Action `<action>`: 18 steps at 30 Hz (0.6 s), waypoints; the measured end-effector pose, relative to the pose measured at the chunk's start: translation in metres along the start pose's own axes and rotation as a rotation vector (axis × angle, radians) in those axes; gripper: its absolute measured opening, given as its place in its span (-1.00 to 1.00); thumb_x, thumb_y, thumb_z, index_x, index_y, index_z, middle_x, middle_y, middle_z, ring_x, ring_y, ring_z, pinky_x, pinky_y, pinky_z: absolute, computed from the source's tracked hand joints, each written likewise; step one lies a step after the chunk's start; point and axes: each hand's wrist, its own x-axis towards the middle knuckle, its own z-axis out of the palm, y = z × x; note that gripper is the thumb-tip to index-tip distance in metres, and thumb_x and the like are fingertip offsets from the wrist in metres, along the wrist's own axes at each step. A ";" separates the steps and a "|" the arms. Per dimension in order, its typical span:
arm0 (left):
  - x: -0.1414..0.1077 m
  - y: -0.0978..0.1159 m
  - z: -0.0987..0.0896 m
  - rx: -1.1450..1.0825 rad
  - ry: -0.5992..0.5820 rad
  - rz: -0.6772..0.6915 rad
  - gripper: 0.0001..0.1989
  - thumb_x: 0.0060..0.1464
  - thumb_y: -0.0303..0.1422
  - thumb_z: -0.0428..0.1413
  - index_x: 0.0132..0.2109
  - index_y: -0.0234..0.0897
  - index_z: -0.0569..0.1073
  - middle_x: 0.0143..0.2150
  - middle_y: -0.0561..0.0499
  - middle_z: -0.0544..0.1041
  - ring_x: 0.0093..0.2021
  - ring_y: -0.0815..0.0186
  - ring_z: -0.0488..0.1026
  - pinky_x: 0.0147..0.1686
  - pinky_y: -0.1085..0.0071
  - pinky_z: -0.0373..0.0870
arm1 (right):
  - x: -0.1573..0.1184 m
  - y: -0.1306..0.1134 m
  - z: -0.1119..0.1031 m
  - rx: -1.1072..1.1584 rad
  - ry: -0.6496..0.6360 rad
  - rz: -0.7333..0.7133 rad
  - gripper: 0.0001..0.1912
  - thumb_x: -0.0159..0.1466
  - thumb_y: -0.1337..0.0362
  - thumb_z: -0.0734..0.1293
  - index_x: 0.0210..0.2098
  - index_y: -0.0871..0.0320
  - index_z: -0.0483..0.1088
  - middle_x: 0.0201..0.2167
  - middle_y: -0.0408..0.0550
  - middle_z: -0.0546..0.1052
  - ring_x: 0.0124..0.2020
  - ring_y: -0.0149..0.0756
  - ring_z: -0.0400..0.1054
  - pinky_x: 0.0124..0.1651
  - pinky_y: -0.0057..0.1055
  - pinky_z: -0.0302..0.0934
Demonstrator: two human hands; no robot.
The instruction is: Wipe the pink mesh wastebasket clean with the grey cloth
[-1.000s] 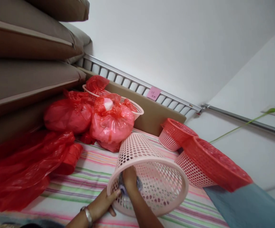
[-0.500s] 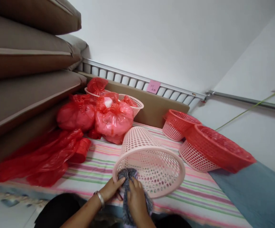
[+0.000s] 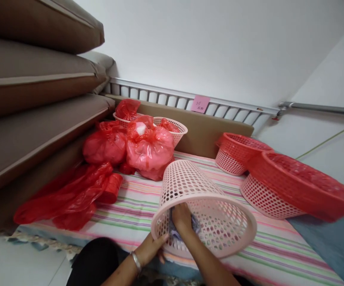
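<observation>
A pink perforated basket (image 3: 189,178) lies on its side on the striped cloth (image 3: 136,198), its mouth facing me. My left hand (image 3: 152,246), with a silver bracelet at the wrist, grips the lower left of its rim, thumb on the rim. Inside the basket my right hand (image 3: 182,216) is closed on a grey-blue cloth (image 3: 195,224), pressed against the inner wall; its fingertips are hidden.
Stuffed red plastic bags (image 3: 150,149) stand behind, near more baskets. Loose red plastic (image 3: 70,202) lies at the left, beside stacked brown cushions (image 3: 41,127). Red-lined baskets (image 3: 270,196) stand at the right.
My right hand has moved forward into the basket with the cloth. My left hand has let go of the cloth and now holds the rim. The view has shifted slightly left.
</observation>
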 end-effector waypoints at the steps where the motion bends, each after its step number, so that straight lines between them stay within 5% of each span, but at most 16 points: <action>1: 0.000 0.000 0.000 -0.002 0.004 -0.003 -0.23 -0.04 0.08 0.07 0.24 -0.21 0.15 -0.10 -0.17 0.53 -0.64 0.45 0.42 -0.61 0.48 0.35 | 0.010 0.001 0.004 0.013 0.010 -0.003 -0.58 0.16 0.48 0.12 -0.04 0.29 0.41 -0.05 0.20 0.44 0.03 -0.08 0.25 0.10 -0.21 0.01; 8: 0.005 -0.004 0.000 -0.001 0.085 -0.058 -0.20 -0.10 0.07 0.13 0.21 -0.27 0.20 -0.01 -0.25 0.51 -0.59 0.34 0.49 -0.55 0.36 0.43 | 0.060 0.008 0.018 0.111 0.064 0.010 -0.63 0.26 0.31 0.12 -0.02 0.23 0.38 0.07 0.13 0.37 0.18 -0.03 0.08 0.19 -0.07 -0.14; 11: -0.005 0.006 -0.008 0.028 0.177 -0.055 -0.20 -0.23 0.03 0.23 0.10 -0.36 0.31 0.00 -0.28 0.51 -0.25 0.07 0.55 -0.28 0.25 0.48 | 0.065 0.010 0.015 0.168 0.077 0.012 -0.64 0.27 0.30 0.10 -0.02 0.18 0.39 0.06 0.07 0.38 0.16 -0.12 0.13 0.18 -0.13 -0.08; 13: -0.022 0.028 -0.011 0.028 0.250 -0.044 -0.14 -0.24 0.08 0.20 0.13 -0.38 0.26 -0.01 -0.30 0.52 -0.05 -0.04 0.47 -0.12 0.16 0.43 | 0.062 0.011 0.012 0.207 0.094 0.018 -0.62 0.28 0.28 0.10 0.01 0.16 0.36 0.09 0.04 0.36 0.16 -0.15 0.11 0.18 -0.17 -0.07; 16: -0.064 0.085 -0.006 0.039 0.569 0.067 -0.22 -0.26 0.04 0.23 0.09 -0.25 0.30 0.02 -0.20 0.50 0.09 -0.05 0.36 0.07 0.11 0.29 | 0.049 0.009 0.006 0.260 0.124 0.046 -0.59 0.30 0.25 0.06 0.09 0.14 0.28 0.15 0.03 0.29 0.21 -0.17 0.04 0.20 -0.17 -0.09; 18: -0.097 0.121 0.003 0.004 0.554 0.167 -0.30 -0.20 -0.03 0.23 0.12 -0.08 0.29 0.12 -0.03 0.45 0.14 -0.04 0.31 0.12 0.10 0.26 | 0.038 0.006 0.002 0.305 0.133 0.071 -0.56 0.32 0.26 0.01 0.13 0.19 0.23 0.19 0.05 0.23 0.23 -0.17 -0.03 0.22 -0.16 -0.14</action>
